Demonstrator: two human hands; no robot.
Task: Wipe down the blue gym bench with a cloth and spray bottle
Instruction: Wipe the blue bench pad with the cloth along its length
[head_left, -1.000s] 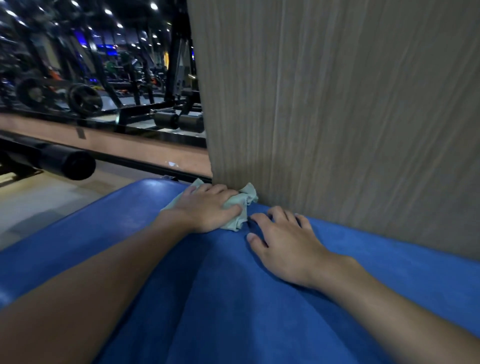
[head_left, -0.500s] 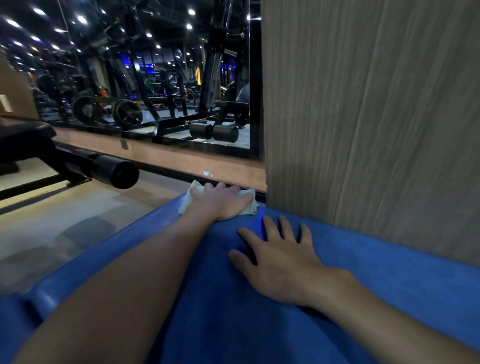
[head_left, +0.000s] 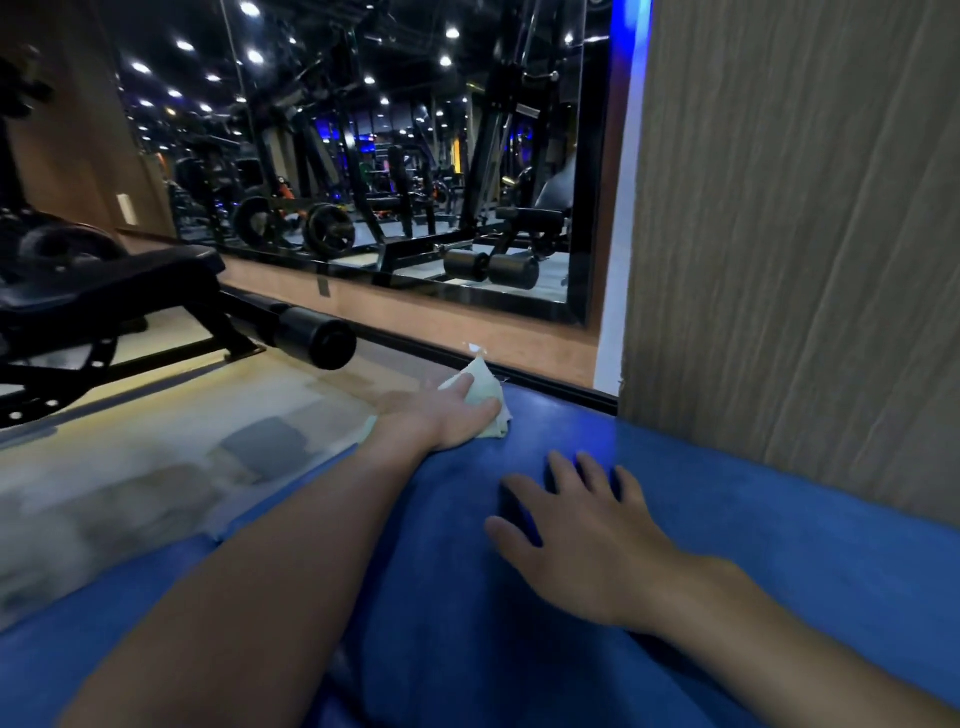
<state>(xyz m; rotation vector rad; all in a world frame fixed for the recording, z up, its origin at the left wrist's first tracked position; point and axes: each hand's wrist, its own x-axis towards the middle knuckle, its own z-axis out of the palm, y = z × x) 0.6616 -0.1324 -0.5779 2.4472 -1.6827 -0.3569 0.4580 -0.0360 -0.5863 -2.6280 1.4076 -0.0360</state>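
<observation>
The blue gym bench (head_left: 753, 525) fills the lower part of the head view. My left hand (head_left: 441, 415) reaches forward and presses with straight fingers on a pale green cloth (head_left: 488, 387) at the bench's far edge, near its corner. My right hand (head_left: 587, 535) lies flat on the blue padding with fingers spread, nearer to me and to the right of the cloth, and holds nothing. No spray bottle is in view.
A wood-grain wall panel (head_left: 789, 234) rises directly behind the bench on the right. A wall mirror (head_left: 395, 182) reflecting gym machines stands ahead. A black bench (head_left: 104, 291) with a roller pad (head_left: 317, 343) stands on the light floor (head_left: 156, 452) at left.
My left hand has slid the cloth leftward along the bench's far edge, away from the wall panel. The right hand stays flat on the padding. My view has turned left.
</observation>
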